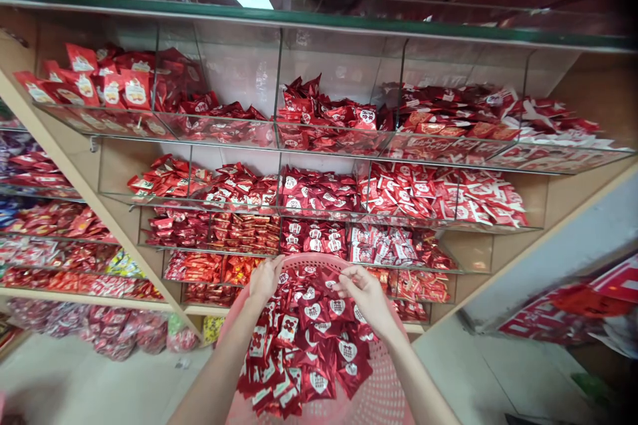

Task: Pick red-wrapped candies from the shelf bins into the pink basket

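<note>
A pink perforated plastic basket [383, 385] is in front of me at the lower middle, its far rim close to the shelves. Many shiny red candy packets [319, 382] with white heart labels lie in it, mixed with others on the left side that bear pale labels. My left hand [266, 280] is closed on the basket's rim at the far left. Over the far right part of the basket, my right hand [366, 292] pinches a red candy packet [329, 281] at its edge, with thumb and fingertips together.
Glass-fronted shelves [319, 212] stand before me, split into compartments of red packets. A second shelf unit [50, 239] is on the left, with bagged packets [100, 329] on the floor below. Red printed goods [553, 312] lie at the right by a wall.
</note>
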A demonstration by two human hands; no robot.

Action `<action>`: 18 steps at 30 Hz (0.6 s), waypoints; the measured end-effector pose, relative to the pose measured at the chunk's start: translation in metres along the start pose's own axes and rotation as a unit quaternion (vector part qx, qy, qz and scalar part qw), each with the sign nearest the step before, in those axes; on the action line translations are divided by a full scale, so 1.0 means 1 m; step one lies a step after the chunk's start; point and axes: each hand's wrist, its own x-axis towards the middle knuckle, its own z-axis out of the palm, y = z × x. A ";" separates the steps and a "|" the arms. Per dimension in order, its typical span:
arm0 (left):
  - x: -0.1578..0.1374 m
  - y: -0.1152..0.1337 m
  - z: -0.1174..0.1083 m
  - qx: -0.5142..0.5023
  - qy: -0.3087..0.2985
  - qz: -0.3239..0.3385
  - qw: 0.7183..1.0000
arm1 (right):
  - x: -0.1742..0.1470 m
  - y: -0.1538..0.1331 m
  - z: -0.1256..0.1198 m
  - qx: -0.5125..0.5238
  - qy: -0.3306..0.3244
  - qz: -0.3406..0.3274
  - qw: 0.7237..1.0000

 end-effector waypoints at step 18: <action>0.004 -0.006 0.008 0.006 0.016 0.016 1.000 | -0.063 0.020 -0.070 -0.206 -0.018 -0.036 0.978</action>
